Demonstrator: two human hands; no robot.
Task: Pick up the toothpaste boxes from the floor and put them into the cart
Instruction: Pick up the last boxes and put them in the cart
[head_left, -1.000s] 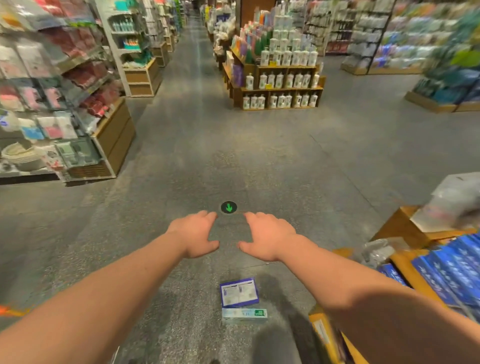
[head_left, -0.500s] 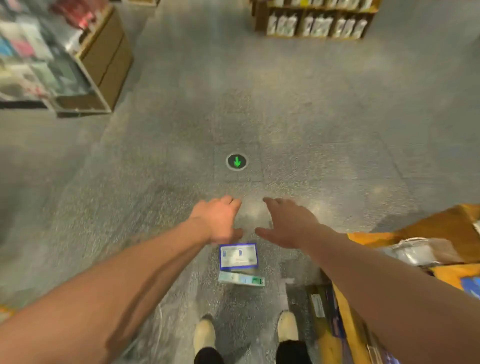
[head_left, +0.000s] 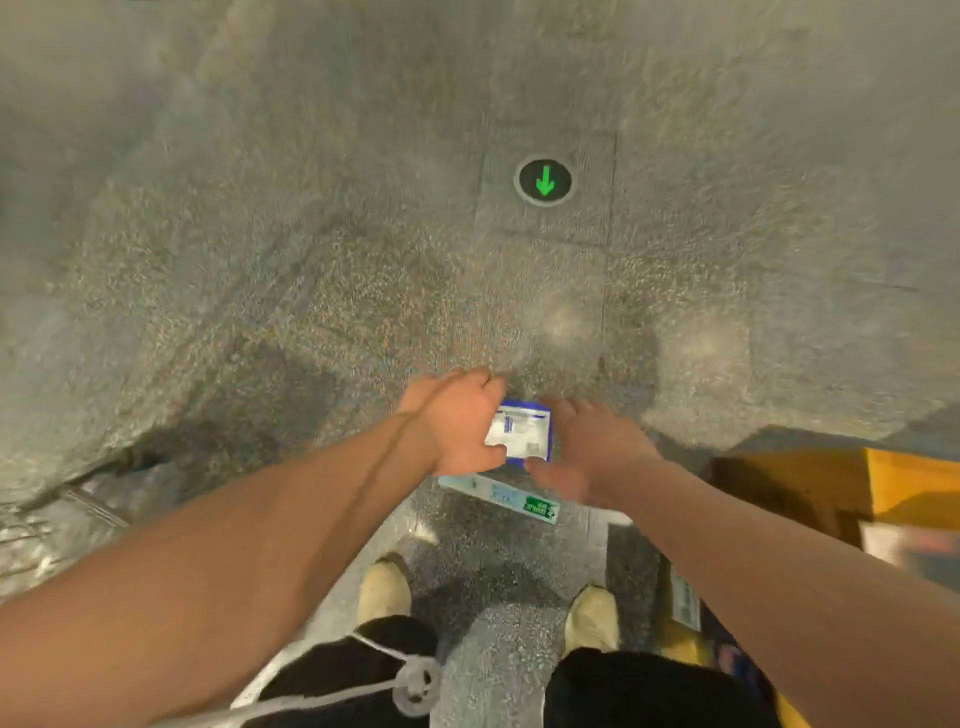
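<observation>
Two toothpaste boxes lie on the speckled grey stone floor (head_left: 311, 260), just ahead of the person's two pale shoes (head_left: 384, 590). One, the blue-edged cardboard box with a white printed panel (head_left: 522, 431), sits between both hands. The other, a slim pale-green carton with a dark green end label (head_left: 501, 496), lies nearer the shoes, just beside the first and slightly tilted.

The left hand (head_left: 457, 423) covers the blue box's left edge, its grip narrow, the fingers curled at the box; whether it clamps it, I cannot tell. The right hand (head_left: 587, 452) has a wide grip, fingers spread at the box's right edge. A round black floor marker with a green arrow (head_left: 544, 180) lies well beyond.
</observation>
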